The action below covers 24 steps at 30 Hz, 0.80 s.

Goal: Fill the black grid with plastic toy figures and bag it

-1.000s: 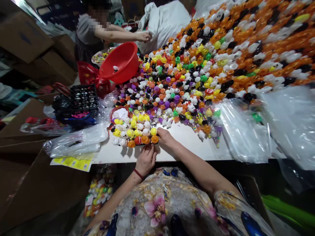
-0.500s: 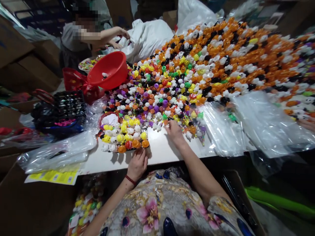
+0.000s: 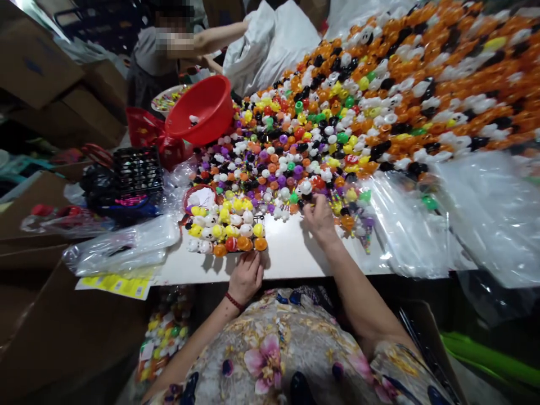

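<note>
A black wire rack (image 3: 262, 218) stands on the white table, filled with rows of small yellow, white, orange and red figure toys (image 3: 228, 230). At its front edge is my left hand (image 3: 246, 277), fingers pressed together and gripping the rack's lower rim; the fingertips are partly hidden. My right hand (image 3: 319, 222) is at the near edge of a big heap of small plastic toys (image 3: 274, 169). Its thumb and fingers are closed in a pinch by a dark piece and a white figure (image 3: 304, 187). What lies between the fingertips is too small to make out.
A red basin (image 3: 202, 112) tilts behind the rack, near a red bag (image 3: 147, 138). Clear plastic bags (image 3: 405, 225) lie on the right, more (image 3: 126, 244) on the left over a yellow printed sheet (image 3: 118, 285). Across the table a person (image 3: 152, 56) reaches toward a white sack (image 3: 291, 39).
The whole view has shifted slightly. My right hand has moved a little farther into the toys, toward the white figure. My left hand stays at the rack. The person's arm stretches farther toward the sack.
</note>
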Each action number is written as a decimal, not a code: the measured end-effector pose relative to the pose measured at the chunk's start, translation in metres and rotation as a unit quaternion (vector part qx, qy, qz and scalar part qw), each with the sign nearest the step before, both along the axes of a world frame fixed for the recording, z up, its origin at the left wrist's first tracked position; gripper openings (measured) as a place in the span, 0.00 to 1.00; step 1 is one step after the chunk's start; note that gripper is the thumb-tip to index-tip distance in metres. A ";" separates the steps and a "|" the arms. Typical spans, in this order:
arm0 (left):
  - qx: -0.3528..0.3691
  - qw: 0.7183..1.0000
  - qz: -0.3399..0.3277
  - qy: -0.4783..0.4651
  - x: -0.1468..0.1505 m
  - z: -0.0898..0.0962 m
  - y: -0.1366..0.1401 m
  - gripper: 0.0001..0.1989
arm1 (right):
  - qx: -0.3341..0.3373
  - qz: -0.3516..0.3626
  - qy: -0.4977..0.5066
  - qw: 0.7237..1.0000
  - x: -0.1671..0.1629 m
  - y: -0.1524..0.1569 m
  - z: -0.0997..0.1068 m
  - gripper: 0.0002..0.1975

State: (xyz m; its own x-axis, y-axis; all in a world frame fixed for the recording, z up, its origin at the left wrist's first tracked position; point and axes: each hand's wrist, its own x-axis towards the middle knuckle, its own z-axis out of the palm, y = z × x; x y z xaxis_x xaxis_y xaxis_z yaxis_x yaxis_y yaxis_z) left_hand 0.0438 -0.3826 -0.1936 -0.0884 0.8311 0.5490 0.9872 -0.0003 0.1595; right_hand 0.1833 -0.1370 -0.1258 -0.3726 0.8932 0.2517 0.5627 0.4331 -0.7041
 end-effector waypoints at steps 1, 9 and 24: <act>0.006 1.000 -0.002 0.001 0.000 0.001 0.000 0.23 | -0.019 0.024 0.036 0.999 -0.008 -0.007 -0.001 0.14; 0.010 1.000 -0.006 0.002 0.000 0.002 -0.003 0.22 | -0.276 0.168 0.224 0.919 -0.060 -0.055 -0.018 0.10; 0.011 1.000 -0.009 0.017 0.000 0.001 -0.004 0.21 | -0.148 0.260 -0.038 0.954 -0.067 -0.057 -0.017 0.10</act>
